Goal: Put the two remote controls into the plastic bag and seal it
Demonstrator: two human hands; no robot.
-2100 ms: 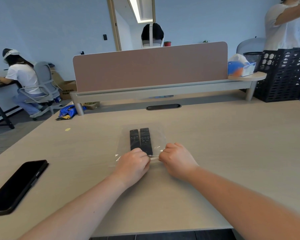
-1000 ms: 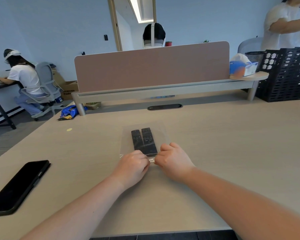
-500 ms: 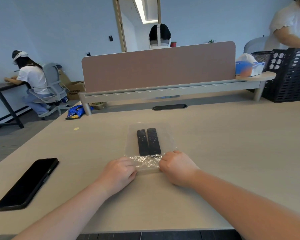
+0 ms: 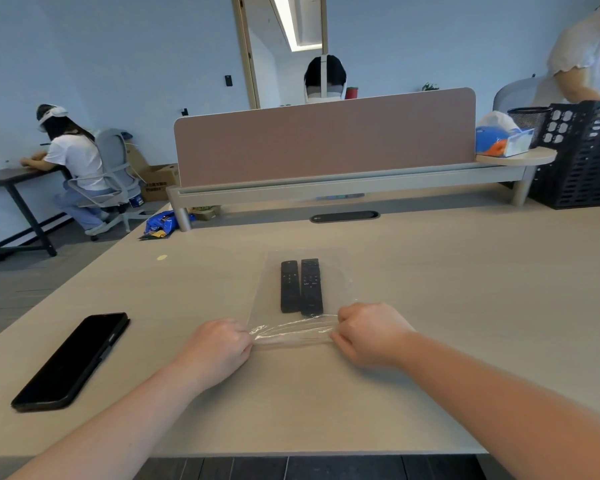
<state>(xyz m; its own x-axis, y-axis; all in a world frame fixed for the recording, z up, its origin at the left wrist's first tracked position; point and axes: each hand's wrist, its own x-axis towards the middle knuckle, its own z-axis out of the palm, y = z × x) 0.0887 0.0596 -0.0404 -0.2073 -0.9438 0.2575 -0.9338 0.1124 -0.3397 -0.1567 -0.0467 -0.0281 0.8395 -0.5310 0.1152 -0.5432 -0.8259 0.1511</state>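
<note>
A clear plastic bag (image 4: 336, 282) lies flat on the pale wooden table (image 4: 465, 289). Inside it two black remote controls lie side by side, the shorter left remote (image 4: 289, 286) and the longer right remote (image 4: 311, 286). My left hand (image 4: 219, 348) pinches the near left corner of the bag's mouth. At the near right corner my right hand (image 4: 369, 332) pinches the same edge. The bag's near edge is crinkled and stretched between my two fists.
A black phone (image 4: 73, 360) lies face down at the left of the table. A pink divider panel (image 4: 323, 136) runs across the far side. A black crate (image 4: 582, 154) stands at the far right. People sit or stand at the left, behind the divider and at the far right.
My hands started close together at the middle of the bag's mouth. They have slid apart along the edge, the left one leftward and the right one rightward, to its two corners.
</note>
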